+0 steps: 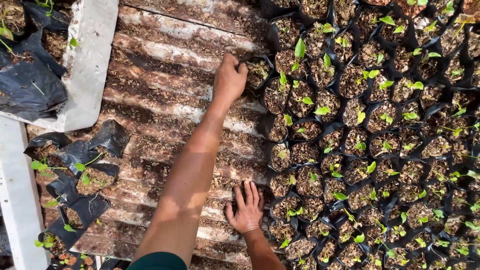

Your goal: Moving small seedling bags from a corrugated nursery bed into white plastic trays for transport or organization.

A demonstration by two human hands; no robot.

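My left hand [229, 80] reaches far forward, its fingers closed on the rim of a black seedling bag [258, 71] filled with soil. That bag stands at the left edge of a dense block of black seedling bags [380, 145], many with small green shoots. My right hand [246, 209] lies flat, palm down with fingers spread, on the rusty corrugated sheet [165, 100]. It rests just left of the nearest row of bags and holds nothing.
Soil crumbs and dry litter cover the corrugated sheet. A small cluster of seedling bags [82, 175] sits at the left. A white concrete edge [90, 55] and crumpled black plastic [27, 80] lie at the upper left.
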